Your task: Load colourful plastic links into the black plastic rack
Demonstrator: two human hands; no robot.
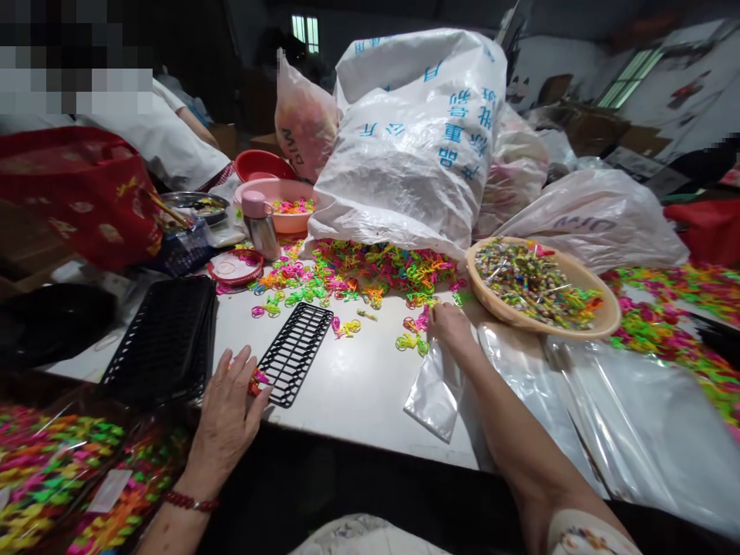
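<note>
1. The left hand (225, 412) rests at the near edge of the white counter (352, 385), its grip loosely curled around a few small pink and orange plastic pieces (257, 379), the fingers only partly closed.
2. Just beside that hand lies a narrow black plastic slotted tray (294, 351), flat on the counter; a stack of larger black grid trays (165, 335) sits to its left.
3. At the near left, clear bags packed with neon pieces (46, 462) lie below the counter edge.
4. The right hand (451, 324) reaches forward, fingertips pinched down into the loose neon plastic clips (413, 339) at the edge of the pile; whether it has lifted one I cannot tell.
5. A small empty clear plastic bag (433, 393) lies under the right forearm, with more clear sheets (636, 416) to the right.
6. The clips look very light, stiff and thin, likely to tangle with one another and skid on the smooth top; a fingertip pinch on a single loop seems the best hold.
7. Farther off, the main heap of neon clips (375, 270) spills from a large white woven sack (416, 146); a tan shallow bowl of mixed small pieces (601, 324) sits to the right, touching the pile.
8. Beyond, a pink basin (283, 220) and a small steel flask with a pink lid (260, 223) stand near another person's white sleeve (167, 139).
</note>
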